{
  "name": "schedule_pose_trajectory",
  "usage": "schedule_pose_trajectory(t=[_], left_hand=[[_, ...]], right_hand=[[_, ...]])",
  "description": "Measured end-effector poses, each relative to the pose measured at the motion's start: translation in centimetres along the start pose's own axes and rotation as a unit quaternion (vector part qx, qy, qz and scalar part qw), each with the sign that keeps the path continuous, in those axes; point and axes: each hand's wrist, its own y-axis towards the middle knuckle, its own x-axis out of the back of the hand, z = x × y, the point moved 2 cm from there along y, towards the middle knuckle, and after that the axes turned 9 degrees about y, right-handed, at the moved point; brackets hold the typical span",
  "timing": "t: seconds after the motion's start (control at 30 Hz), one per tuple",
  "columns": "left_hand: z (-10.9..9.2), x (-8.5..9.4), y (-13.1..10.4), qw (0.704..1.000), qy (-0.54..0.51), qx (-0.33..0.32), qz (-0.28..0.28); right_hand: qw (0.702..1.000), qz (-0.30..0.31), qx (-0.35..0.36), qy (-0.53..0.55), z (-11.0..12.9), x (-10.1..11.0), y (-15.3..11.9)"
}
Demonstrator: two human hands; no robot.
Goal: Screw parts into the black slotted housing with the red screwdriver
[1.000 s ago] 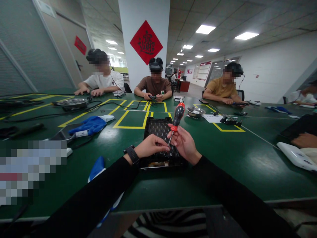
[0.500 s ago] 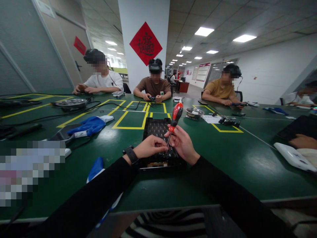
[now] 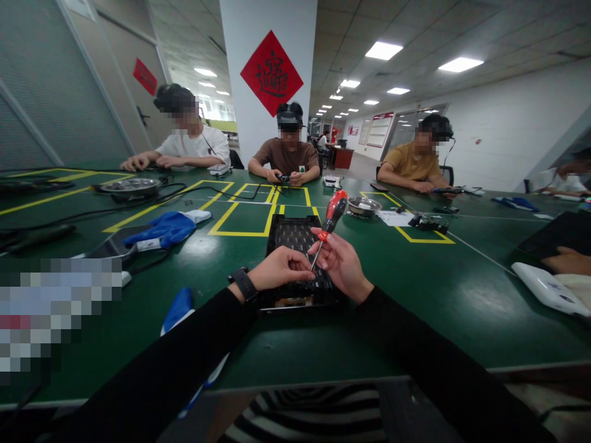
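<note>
A black device casing (image 3: 293, 236) lies on the green table in front of me, its surface patterned with many small marks. My right hand (image 3: 341, 261) holds a red and black screwdriver (image 3: 334, 212) by the lower handle, between thumb and fingers. The screwdriver tilts to the right, and its shaft points down at the casing. At the shaft's tip, my left hand (image 3: 284, 269) is pinched over the casing; what its fingertips hold is too small to make out. A black watch is on the left wrist.
On the table (image 3: 429, 320) are a blue glove (image 3: 166, 231) at left, metal bowls (image 3: 364, 207), black parts (image 3: 429, 224) on the right and a white device (image 3: 547, 289). Cables run across the left. Several people sit around the table.
The screwdriver's handle leans further to the right. Both hands remain over the casing. The view has shifted slightly, and the person at the far left has moved their hands apart.
</note>
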Motion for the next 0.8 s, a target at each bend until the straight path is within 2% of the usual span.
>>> schedule_pose_trajectory(t=[0.3,0.47,0.8], left_hand=[[-0.13,-0.24,0.06,0.999,-0.022,0.012,0.036],[-0.10,-0.19,0.14,0.999,-0.018,0.017,0.023],[0.00,-0.14,0.08,1.000,0.010,0.004,0.005]], right_hand=[[0.998,0.014,0.029,-0.062,-0.26,0.10,-0.04],[0.997,0.014,0.047,-0.067,-0.35,0.19,-0.03],[1.000,0.014,-0.006,-0.015,0.22,-0.41,-0.22]])
